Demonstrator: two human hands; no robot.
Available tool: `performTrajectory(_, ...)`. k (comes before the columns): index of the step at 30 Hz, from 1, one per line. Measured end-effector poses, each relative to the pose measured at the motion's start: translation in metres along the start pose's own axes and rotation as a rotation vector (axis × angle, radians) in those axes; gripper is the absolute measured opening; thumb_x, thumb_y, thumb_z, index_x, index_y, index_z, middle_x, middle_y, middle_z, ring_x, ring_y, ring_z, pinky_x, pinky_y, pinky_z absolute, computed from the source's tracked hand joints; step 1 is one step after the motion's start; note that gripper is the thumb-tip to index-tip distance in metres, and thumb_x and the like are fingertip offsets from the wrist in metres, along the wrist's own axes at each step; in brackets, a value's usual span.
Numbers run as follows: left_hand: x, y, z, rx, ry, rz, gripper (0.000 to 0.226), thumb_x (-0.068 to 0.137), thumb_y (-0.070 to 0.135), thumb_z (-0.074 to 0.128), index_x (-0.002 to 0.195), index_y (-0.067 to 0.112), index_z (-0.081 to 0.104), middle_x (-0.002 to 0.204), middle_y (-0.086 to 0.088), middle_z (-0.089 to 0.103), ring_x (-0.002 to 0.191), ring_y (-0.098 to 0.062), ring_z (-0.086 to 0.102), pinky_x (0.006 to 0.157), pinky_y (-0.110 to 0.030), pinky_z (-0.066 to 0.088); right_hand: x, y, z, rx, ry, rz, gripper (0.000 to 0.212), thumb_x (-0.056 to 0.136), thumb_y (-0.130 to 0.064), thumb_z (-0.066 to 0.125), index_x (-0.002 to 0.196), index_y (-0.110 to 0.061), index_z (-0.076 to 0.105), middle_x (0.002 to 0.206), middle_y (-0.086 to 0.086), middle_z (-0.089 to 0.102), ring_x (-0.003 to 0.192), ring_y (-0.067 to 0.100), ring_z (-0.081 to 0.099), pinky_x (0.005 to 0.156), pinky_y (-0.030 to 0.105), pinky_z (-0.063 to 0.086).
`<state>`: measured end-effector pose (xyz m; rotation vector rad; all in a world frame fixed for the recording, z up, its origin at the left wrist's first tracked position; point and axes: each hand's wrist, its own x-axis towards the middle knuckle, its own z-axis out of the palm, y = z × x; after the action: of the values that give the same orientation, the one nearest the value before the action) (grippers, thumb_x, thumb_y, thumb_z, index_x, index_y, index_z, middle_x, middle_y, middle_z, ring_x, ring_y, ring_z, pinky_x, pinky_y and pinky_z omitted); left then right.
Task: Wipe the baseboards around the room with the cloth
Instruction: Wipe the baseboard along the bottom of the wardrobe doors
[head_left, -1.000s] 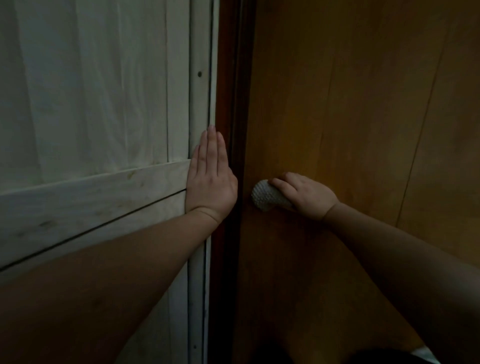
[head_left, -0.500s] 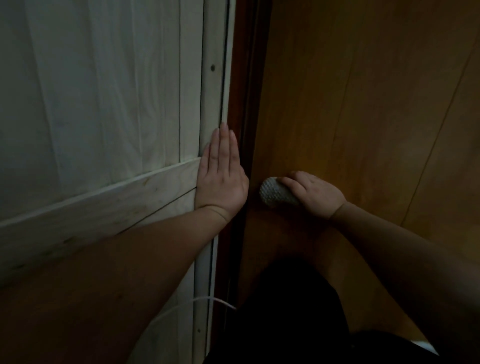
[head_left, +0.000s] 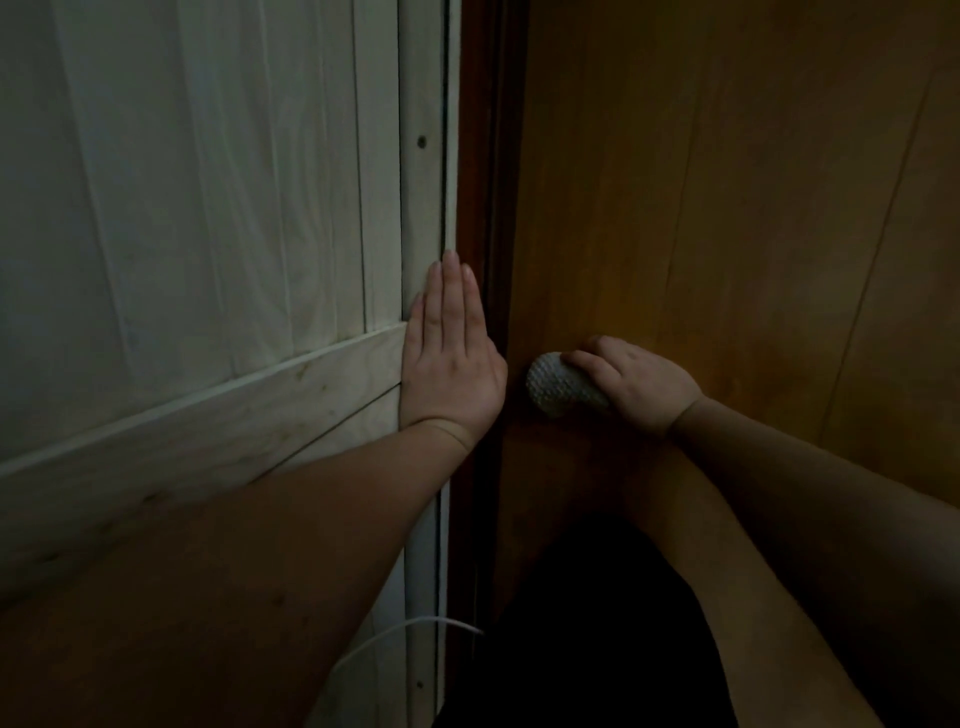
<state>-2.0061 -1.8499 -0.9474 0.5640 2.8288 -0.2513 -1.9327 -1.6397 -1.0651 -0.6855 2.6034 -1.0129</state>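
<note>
While the left hand (head_left: 451, 358) is pressed flat, fingers straight, on the white panel (head_left: 208, 260), the soft, light cloth (head_left: 558, 385) is gripped bunched in the right hand (head_left: 636, 382) against the brown wood surface (head_left: 727, 208), best held balled.

The cloth (head_left: 563, 387) is pale grey-white with a fine waffle-like weave. It lies against an orange-brown wooden surface (head_left: 727, 208) with faint grain and thin dark seam lines. Left of the cloth runs a dark reddish-brown strip (head_left: 480, 156). Further left, the panelling (head_left: 208, 208) is whitewashed wood with pale streaky grain. Below the cloth, a thin white cord (head_left: 395, 631) shows against black fabric (head_left: 597, 649).
</note>
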Motion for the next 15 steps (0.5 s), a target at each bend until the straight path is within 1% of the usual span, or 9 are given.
performTrajectory(5,0.0,0.001,0.0,-0.003,0.015,-0.008,0.069,0.096,0.026,0.031,0.153,-0.004,0.007,0.162,-0.022,0.01,0.151,-0.03,0.008,0.124,-0.042,0.01,0.0,0.0,-0.002,-0.004,0.003,-0.023,0.079,0.069,-0.006,0.082,0.135,-0.007,0.039,0.116,0.024,0.06,0.097,0.037,0.066,0.078,0.04,0.057)
performTrajectory(7,0.001,-0.001,-0.001,-0.003,-0.001,-0.023,0.07,0.097,0.027,0.033,0.153,-0.003,0.006,0.163,-0.022,0.009,0.152,-0.029,0.006,0.124,-0.039,0.004,-0.001,0.001,0.0,0.008,-0.031,-0.019,0.084,0.067,-0.009,0.085,0.136,-0.009,0.038,0.117,0.023,0.06,0.098,0.035,0.066,0.078,0.039,0.057)
performTrajectory(10,0.0,0.003,-0.005,0.002,-0.043,-0.041,0.069,0.098,0.03,0.033,0.154,-0.003,0.008,0.163,-0.022,0.008,0.151,-0.028,0.004,0.124,-0.034,-0.005,-0.002,0.002,0.0,0.022,-0.008,-0.019,0.086,0.065,-0.012,0.087,0.136,-0.01,0.038,0.118,0.02,0.06,0.099,0.033,0.066,0.078,0.037,0.057)
performTrajectory(11,0.001,0.005,-0.01,0.002,-0.048,-0.044,0.068,0.099,0.031,0.031,0.154,-0.002,0.009,0.163,-0.022,0.008,0.151,-0.028,0.004,0.123,-0.034,-0.005,-0.002,0.001,-0.002,0.04,-0.001,-0.025,0.085,0.066,-0.013,0.087,0.136,-0.011,0.038,0.117,0.02,0.061,0.099,0.033,0.067,0.079,0.037,0.057)
performTrajectory(13,0.013,0.007,-0.023,-0.041,-0.023,-0.028,0.064,0.101,0.031,0.028,0.155,0.0,0.01,0.164,-0.019,0.008,0.152,-0.026,0.004,0.124,-0.036,-0.001,-0.002,0.001,-0.005,0.044,0.033,-0.036,0.083,0.065,-0.015,0.088,0.133,-0.01,0.041,0.115,0.018,0.062,0.096,0.031,0.068,0.077,0.035,0.057)
performTrajectory(15,0.044,0.003,-0.041,-0.071,0.044,-0.032,0.064,0.102,0.03,0.026,0.156,0.004,0.005,0.165,-0.015,0.003,0.153,-0.024,0.001,0.124,-0.039,0.002,0.001,0.001,-0.007,0.043,0.055,-0.045,0.081,0.064,-0.015,0.088,0.132,-0.009,0.044,0.113,0.017,0.063,0.095,0.03,0.068,0.077,0.035,0.058)
